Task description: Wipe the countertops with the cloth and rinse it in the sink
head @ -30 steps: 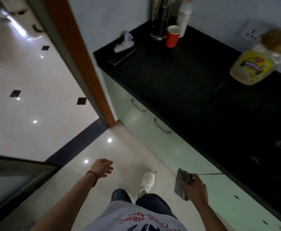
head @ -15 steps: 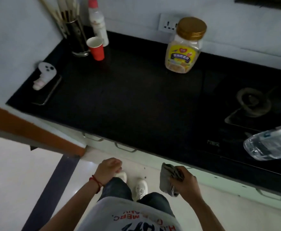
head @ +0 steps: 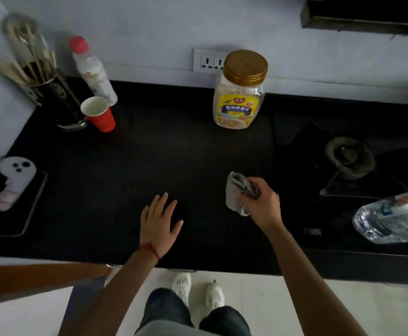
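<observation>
A folded grey cloth (head: 234, 192) hangs from my right hand (head: 262, 206), which grips it over the black countertop (head: 164, 156), just left of the gas hob. My left hand (head: 159, 220) is flat and open with fingers spread above the counter's front middle, holding nothing. A red string circles its wrist. No sink shows in the head view.
An oat jar with a gold lid (head: 240, 90) stands at the back. At back left are a red paper cup (head: 98, 113), a red-capped bottle (head: 91, 69) and a utensil holder (head: 50, 93). A phone with a white toy (head: 14, 183) lies left. The hob burner (head: 348, 156) and a clear water bottle (head: 392, 221) are right.
I have turned to face the counter. Both hands rose from beside my legs to above the countertop; the left hand opened flat, the right still holds the cloth.
</observation>
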Available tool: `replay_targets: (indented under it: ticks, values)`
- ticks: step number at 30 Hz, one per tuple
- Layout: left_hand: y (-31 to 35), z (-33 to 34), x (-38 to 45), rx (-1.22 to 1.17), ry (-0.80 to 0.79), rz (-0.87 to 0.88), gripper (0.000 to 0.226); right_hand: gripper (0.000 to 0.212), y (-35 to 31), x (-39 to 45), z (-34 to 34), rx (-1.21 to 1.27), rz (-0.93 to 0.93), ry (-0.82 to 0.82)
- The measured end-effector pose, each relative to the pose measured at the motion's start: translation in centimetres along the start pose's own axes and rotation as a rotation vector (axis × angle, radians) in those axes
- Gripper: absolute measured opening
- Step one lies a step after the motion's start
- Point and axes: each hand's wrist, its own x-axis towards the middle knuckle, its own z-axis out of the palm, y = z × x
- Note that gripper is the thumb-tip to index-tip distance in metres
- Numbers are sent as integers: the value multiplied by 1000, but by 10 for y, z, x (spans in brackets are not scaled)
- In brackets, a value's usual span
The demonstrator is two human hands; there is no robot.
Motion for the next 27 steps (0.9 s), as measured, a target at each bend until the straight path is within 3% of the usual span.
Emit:
replay_targets:
  ticks: [3, 13, 16, 21, 25, 27]
  values:
    - [-3, 9, 7, 97, -71, -8, 53, 41, -15, 38, 14, -109, -33, 78]
    - [-10, 21, 8, 126, -95, -16, 61, 41, -41, 139, 34, -586, -602, 418]
    - [-10, 21, 7, 137, -106, -15, 62, 41, -38, 152, 39, -708, -613, 387]
    - [-9, 20, 7, 138, -113, -17, 61, 52, -13, 136, 66, -810, -522, 144]
    - [-9, 22, 7, 150, -77, -7, 61, 49, -9, 131, 73, -775, -468, 168]
    - [-9, 22, 6, 153, -77, -13, 61, 49, -7, 130, 71, -756, -444, 102]
